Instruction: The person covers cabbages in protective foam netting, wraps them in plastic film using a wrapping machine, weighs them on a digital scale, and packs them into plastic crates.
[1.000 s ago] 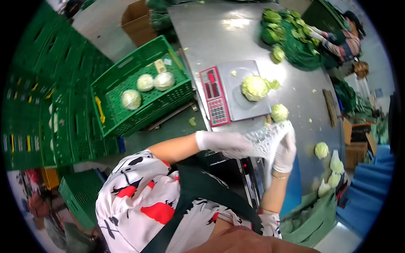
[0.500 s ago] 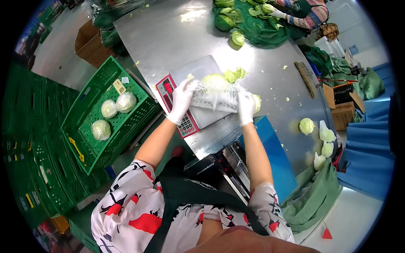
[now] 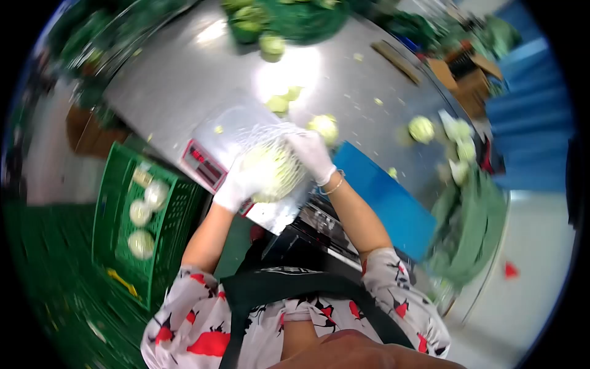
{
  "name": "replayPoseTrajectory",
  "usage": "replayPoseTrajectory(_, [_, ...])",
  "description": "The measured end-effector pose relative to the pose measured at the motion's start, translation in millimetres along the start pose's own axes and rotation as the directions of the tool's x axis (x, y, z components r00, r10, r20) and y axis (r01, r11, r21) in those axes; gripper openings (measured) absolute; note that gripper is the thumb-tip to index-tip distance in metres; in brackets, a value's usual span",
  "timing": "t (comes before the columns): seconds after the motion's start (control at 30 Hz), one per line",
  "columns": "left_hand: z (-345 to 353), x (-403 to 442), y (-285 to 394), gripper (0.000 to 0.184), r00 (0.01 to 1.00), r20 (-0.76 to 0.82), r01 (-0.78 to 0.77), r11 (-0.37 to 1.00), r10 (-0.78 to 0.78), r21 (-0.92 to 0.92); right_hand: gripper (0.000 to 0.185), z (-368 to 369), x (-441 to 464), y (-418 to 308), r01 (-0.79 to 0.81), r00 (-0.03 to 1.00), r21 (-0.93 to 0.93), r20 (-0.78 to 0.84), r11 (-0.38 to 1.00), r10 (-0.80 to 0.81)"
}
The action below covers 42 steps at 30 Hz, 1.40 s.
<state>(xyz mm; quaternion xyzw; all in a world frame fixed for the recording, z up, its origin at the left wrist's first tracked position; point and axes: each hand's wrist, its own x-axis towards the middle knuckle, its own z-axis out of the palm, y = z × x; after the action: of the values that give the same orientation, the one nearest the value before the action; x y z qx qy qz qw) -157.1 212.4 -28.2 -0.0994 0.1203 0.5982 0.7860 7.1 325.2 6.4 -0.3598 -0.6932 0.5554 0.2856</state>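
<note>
A pale green cabbage (image 3: pixel 279 175) sits between my two gloved hands above the scale, partly covered by a white mesh sleeve (image 3: pixel 270 136). My left hand (image 3: pixel 241 183) is wrapped around the cabbage's left side, blurred by motion. At its upper right, my right hand (image 3: pixel 310 154) is closed on the sleeve. Under them is a digital scale (image 3: pixel 206 166) with a red-edged panel and lit display, its plate partly hidden. Another cabbage (image 3: pixel 324 128) lies just beyond my right hand, near loose leaves (image 3: pixel 281 101).
A green crate (image 3: pixel 158 258) at the left holds wrapped cabbages (image 3: pixel 141 244). On the metal table (image 3: pixel 344 80) are a blue board (image 3: pixel 381 200), a single cabbage (image 3: pixel 421 130), netted ones (image 3: pixel 466 149) and a brush (image 3: pixel 395 61). A green sack (image 3: pixel 473 227) hangs at the right edge.
The sleeve was stretched sideways between both hands; now it lies over the cabbage, held nearer my body with the hands closer together. The view has turned and shifted.
</note>
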Motion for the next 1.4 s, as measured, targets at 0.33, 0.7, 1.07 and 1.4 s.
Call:
replayPoseTrajectory(0.33, [59.8,23.0,-110.6,0.050,0.991,0.111,-0.121,0.872,0.077,0.474,0.064,-111.4,-161.6,-2.2,-0.399,0.834,0.545,-0.118,0.737,0.539])
replayPoseTrajectory(0.7, [64.4,119.0,-246.4,0.057,0.833,0.381,-0.330,-0.193,0.401,0.924,0.069,-157.7,-281.3,13.1,0.055,0.660,0.308,-0.725,0.950,0.197])
replayPoseTrajectory(1.07, [62.2,31.7,-231.7,0.059,0.850,0.526,-0.367,-0.690,0.024,0.624,0.062,-144.9,-366.7,39.5,-0.373,0.487,-0.197,-0.873,0.906,0.011])
replayPoseTrajectory(1.4, [-20.7,-25.6,-203.1,0.050,0.927,0.330,-0.136,-0.662,0.177,0.737,0.029,-110.9,-412.2,83.6,-0.690,0.428,-0.309,-0.904,0.654,0.024])
